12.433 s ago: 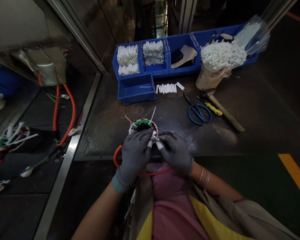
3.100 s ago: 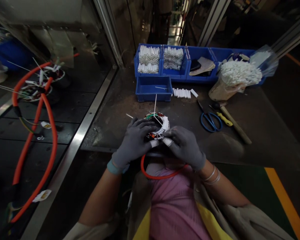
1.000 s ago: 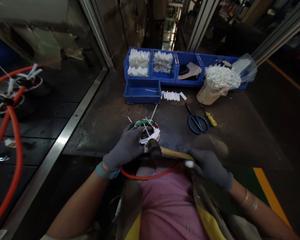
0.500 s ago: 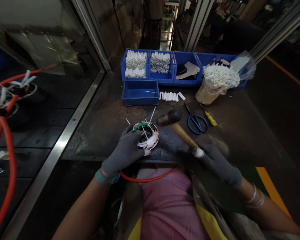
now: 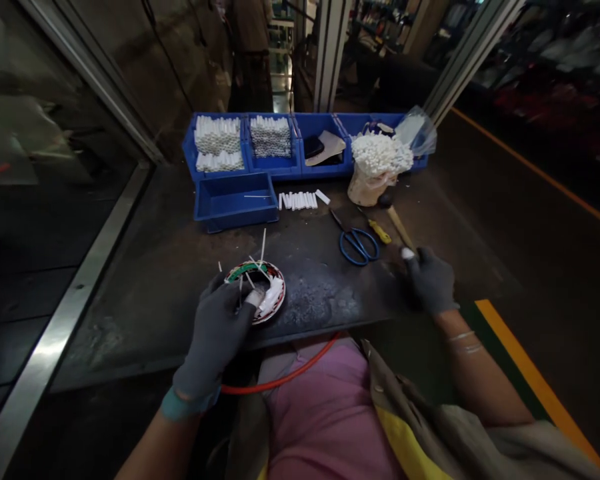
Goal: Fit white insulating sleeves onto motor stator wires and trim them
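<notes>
A gray-gloved right hand (image 5: 433,280), closed around the lower end of a wooden handle, holds a hammer (image 5: 403,227) over the right part of a workbench (image 5: 315,303). The left hand (image 5: 216,333), also gloved, clasps the left side of a wire-wound ring (image 5: 281,293), its thumb reaching into the opening beside white sleeves (image 5: 271,298); how firmly it presses cannot be told. The ring sits near the bench's front edge, below which an orange cable (image 5: 285,381) curves across the worker's lap. A scuffed stretch of dark worktop separates ring from hammer. Blue-handled scissors (image 5: 359,247) and a yellow-handled tool (image 5: 379,232) lie just left of the hammer, whose head is near a tub (image 5: 364,190) of white sticks. Behind, loose white tubes (image 5: 299,200) line up beside a blue tray (image 5: 236,217), before blue bins (image 5: 274,172). An orange stripe (image 5: 523,363) marks the floor at right.
</notes>
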Demonstrator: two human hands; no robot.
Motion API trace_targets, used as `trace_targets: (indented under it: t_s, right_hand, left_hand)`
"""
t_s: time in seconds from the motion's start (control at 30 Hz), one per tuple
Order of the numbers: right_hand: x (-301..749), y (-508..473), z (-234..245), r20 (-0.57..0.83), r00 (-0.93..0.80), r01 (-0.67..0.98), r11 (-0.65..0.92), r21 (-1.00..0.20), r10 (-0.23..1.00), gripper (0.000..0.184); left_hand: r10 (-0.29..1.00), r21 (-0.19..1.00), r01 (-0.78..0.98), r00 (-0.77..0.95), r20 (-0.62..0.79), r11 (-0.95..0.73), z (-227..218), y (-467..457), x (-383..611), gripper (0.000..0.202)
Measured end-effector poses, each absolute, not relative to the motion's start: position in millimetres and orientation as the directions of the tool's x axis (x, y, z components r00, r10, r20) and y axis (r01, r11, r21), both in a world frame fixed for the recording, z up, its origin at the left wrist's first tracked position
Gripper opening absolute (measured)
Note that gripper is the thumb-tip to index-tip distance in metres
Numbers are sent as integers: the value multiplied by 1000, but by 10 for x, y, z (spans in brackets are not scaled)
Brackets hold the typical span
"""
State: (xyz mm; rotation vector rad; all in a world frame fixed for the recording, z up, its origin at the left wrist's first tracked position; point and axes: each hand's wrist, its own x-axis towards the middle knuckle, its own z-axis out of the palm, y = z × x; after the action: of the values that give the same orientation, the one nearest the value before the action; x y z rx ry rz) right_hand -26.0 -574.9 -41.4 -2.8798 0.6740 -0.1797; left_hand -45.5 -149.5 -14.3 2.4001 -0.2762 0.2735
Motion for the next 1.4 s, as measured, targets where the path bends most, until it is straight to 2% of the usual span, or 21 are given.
trace_targets:
  t_s: [0.03, 0.1, 0.17, 0.23, 0.27, 0.37, 0.47, 0.57, 0.63, 0.73, 0.8, 1.03, 1.13, 1.2, 1.3, 1.4]
  right_hand:
    - [-191, -5837, -432, 59, 864, -491, -862, -129, -501, 53]
    - [-69, -5942, -436, 52, 855, -515, -856, -44, -517, 52]
    - [40, -5934, -398, 146, 884, -446, -895, -16, -443, 49]
    - [165, -5829, -343, 267, 908, -328, -944, -30, -323, 45]
    - [239, -5755, -318, 283, 917, -279, -959, -49, -281, 45]
    - [486, -5535, -291, 128, 964, -223, -970, -91, -234, 44]
    - [658, -5399, -314, 2, 977, -211, -974, -80, -212, 38]
    - [672, -5303, -323, 66, 983, -168, -982, -85, -173, 40]
    - [623, -5212, -318, 73, 992, -100, -991, -84, -107, 44]
    - [547, -5035, -321, -36, 999, 6, -996, -86, 9, 42]
    - [510, -4931, -330, -89, 995, 36, -996, -87, 44, 39]
    - [246, -4848, -275, -111, 984, 127, -986, -112, 139, 37]
    - [89, -4858, -235, -133, 959, 234, -963, -132, 251, 33]
    - [4, -4843, -239, -135, 933, 311, -937, -161, 333, 29]
    - [-102, -4771, -289, -116, 932, 305, -916, -260, 343, 17]
    - [-202, -4663, -293, -75, 921, 332, -869, -366, 383, 22]
  left_hand:
    - [-111, 604, -263, 954, 278, -752, -147, -1516, -458, 24]
    - [-71, 568, -232, 954, 291, -790, -143, -1564, -469, 28]
    - [-25, 531, -188, 954, 299, -826, -140, -1615, -480, 32]
    - [13, 487, -149, 949, 314, -861, -151, -1661, -483, 34]
    - [25, 459, -136, 944, 328, -878, -161, -1678, -482, 35]
    - [20, 383, -138, 925, 380, -913, -208, -1701, -477, 35]
    - [-12, 356, -177, 907, 420, -917, -257, -1691, -483, 33]
    - [-17, 351, -188, 899, 437, -917, -289, -1678, -491, 33]
    - [-10, 355, -184, 898, 439, -917, -292, -1675, -491, 33]
    - [5, 378, -174, 904, 427, -909, -268, -1679, -484, 32]
    - [8, 397, -172, 911, 412, -902, -244, -1683, -482, 32]
    - [-48, 453, -211, 938, 344, -866, -169, -1649, -483, 36]
    - [-77, 408, -195, 955, 287, -892, -110, -1681, -426, 42]
    - [-53, 377, -148, 966, 252, -914, -57, -1740, -369, 42]
    - [-8, 468, -112, 976, 220, -877, 9, -1805, -294, 32]
    - [-3, 705, -110, 989, 151, -701, 40, -1752, -285, 26]
